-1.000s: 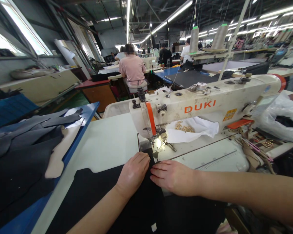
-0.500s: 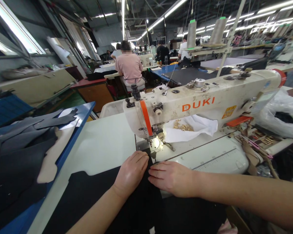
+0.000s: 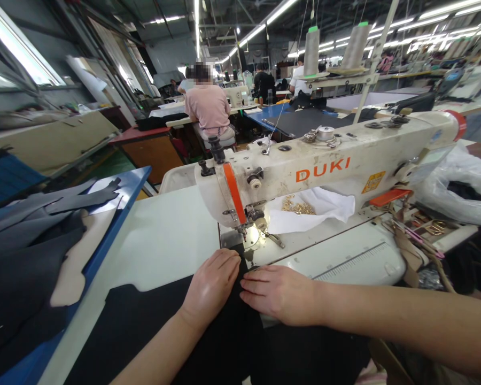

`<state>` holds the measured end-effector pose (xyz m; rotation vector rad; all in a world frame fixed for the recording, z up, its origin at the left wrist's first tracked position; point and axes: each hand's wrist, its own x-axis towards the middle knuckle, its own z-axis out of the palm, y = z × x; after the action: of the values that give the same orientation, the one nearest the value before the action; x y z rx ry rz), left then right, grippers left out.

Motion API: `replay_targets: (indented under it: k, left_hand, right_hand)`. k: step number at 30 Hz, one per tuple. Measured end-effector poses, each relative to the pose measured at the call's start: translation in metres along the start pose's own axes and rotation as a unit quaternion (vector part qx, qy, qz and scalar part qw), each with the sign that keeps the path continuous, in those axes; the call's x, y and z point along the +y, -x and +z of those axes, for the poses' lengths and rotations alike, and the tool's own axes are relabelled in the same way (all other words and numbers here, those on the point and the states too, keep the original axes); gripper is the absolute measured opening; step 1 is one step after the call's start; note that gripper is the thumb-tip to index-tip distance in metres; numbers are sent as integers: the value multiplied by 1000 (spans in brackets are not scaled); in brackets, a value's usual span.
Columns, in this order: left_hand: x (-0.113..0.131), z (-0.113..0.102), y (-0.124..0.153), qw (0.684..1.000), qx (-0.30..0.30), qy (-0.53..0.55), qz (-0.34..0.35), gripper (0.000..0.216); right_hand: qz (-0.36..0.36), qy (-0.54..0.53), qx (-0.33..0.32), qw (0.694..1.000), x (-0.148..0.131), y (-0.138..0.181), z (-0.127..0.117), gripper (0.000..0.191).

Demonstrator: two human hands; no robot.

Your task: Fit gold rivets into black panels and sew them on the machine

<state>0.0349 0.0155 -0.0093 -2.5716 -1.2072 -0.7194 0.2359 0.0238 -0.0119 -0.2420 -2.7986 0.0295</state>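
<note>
– What is shown at the one sewing machine (image 3: pixel 324 168), lettered "DUKI"?

– Two hands. Black fabric (image 3: pixel 152 315) is spread over the tabletop (image 3: pixel 172 224), its narrow end lying just before the presser foot (image 3: pixel 244 232). It is touched by the left hand (image 3: pixel 213 283), fingers bent, and by the right hand (image 3: pixel 278 294), fingers extended; whether it is gripped cannot be told, both thumbs being hidden.

– And what else is counted?

– Two thread cones (image 3: pixel 311 53), green-topped, and one white cloth (image 3: pixel 334 207), by which gold-coloured metal pieces (image 3: pixel 299 206), too small to be counted, are held.
</note>
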Motion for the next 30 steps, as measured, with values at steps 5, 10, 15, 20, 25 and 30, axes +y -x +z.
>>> replay_targets:
  k: [5,10,15,20,25,30]
  left_hand:
    - [0,-1,0,1000,7,11,-8,20]
    - [1,0,0,1000,6,21,-17,21]
    - [0,1,0,1000,8,21,-15,21]
    - [1,0,-1,999,5,30,-15,21]
    - [0,1,0,999,3,36,-20,19]
    - [1,0,1,998,7,43,-33,17]
  right_hand:
    - [1,-4,7,1000,0,0,1,25]
    - [3,-4,3,1000,0,0,3,25]
    - [6,-2,-2,1000,0,0,1,24]
    - [7,9,-1,1000,-2,0,-1,24]
    - [34,40,6,999,8,-6,-2,21]
    - [62,80,10,995,22,-15,1,16]
